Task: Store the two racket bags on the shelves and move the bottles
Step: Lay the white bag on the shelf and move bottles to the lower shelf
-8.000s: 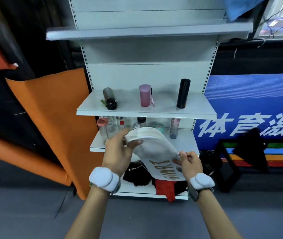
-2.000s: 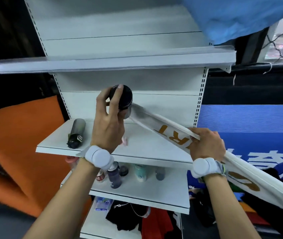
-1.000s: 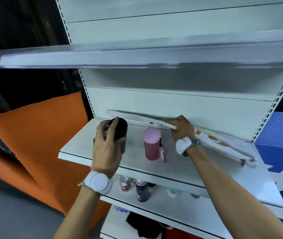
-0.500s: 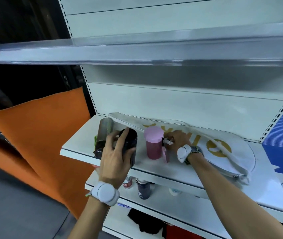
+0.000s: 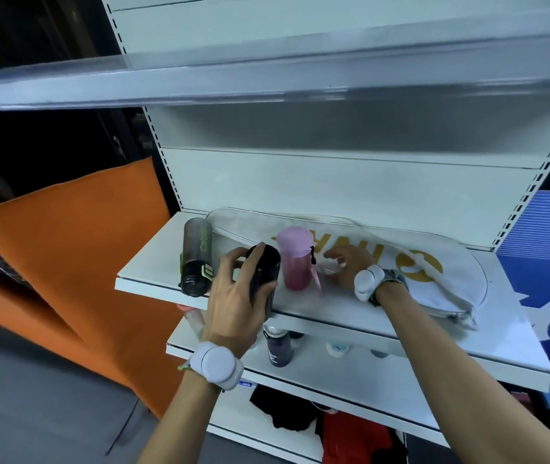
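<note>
A white racket bag [image 5: 441,272] with gold lettering lies flat along the back of the middle shelf [image 5: 153,283]. My left hand [image 5: 233,296] grips a black bottle [image 5: 265,272] standing at the shelf's front edge. A pink bottle [image 5: 295,259] stands just right of it, in front of the bag. My right hand [image 5: 344,266] hovers over the bag beside the pink bottle, fingers spread, holding nothing. A grey bottle with green trim [image 5: 196,256] lies on its side at the shelf's left end.
An upper shelf [image 5: 200,85] overhangs close above. The lower shelf [image 5: 334,373] holds several bottles, among them a dark one [image 5: 278,346]. Black and red fabric [image 5: 350,433] lies on the bottom shelf. An orange mat [image 5: 66,269] leans at the left.
The racket bag has gone from tilted in my right hand to lying flat on the shelf, and that hand let go. My left hand lowered the black bottle to the shelf front.
</note>
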Demonstrator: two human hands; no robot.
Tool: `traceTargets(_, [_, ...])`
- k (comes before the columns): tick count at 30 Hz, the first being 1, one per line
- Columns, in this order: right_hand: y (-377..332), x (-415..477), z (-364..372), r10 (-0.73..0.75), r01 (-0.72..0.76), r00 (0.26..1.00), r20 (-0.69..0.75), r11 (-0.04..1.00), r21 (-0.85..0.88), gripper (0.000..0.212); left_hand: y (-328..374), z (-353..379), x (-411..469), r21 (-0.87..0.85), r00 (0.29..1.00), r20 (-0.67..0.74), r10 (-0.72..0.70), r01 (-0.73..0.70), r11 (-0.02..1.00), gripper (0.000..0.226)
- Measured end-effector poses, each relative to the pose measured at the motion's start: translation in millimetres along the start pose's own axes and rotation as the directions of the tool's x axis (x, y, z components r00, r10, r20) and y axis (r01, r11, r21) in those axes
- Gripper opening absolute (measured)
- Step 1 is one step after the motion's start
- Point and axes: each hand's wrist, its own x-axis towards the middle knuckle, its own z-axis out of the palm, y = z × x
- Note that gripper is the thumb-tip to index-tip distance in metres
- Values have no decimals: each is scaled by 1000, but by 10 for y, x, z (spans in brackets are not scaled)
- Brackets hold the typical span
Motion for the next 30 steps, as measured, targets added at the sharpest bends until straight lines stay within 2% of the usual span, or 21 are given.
traceTargets(3, [-87,-306,-99,23,-25,996,-87,999,-25,48,90,-15,-12,-25,1000,18,19,-18,1000,57])
traceTargets(6, [-220,-719,-110,65,-56,982,-179,997,57,50,233,3,-40,-64,997,21,68,-66,996,56])
traceTargets(7, [-270,-878,-96,77,-60,983,-168,993,105,53,287,14,-63,-85,996,20,86,-84,993,56])
traceTargets(11, [-426,-1469,13,48,-51,999,19,965,259,80,506,139,-198,-202,987,59,149,-134,970,56])
traceTargets(13, [-419,-1652,119,44,-36,999,-19,953,301,76,616,232,-273,-268,984,70,162,-138,953,58])
traceTargets(15, [-353,-1776,235,72,-29,991,-110,937,347,64,707,338,-344,-315,979,91,182,-145,938,59])
traceTargets(17, [-230,-1891,354,144,-64,977,-160,906,419,56,765,449,-431,-354,965,143,220,-158,922,61])
traceTargets(20, [63,-2072,548,280,-167,944,-173,862,479,57,764,647,-535,-408,938,214,271,-166,898,55])
traceTargets(24, [479,-2278,816,398,-309,907,-135,850,426,66,661,987,-575,-284,948,227,220,-152,947,36])
traceTargets(27, [805,-2355,1042,471,-395,878,-85,813,427,61,563,1284,-611,-134,941,263,215,-185,974,33])
traceTargets(30, [1129,-2358,1276,550,-468,831,-83,772,431,56,489,1510,-701,-63,938,289,193,-182,981,31])
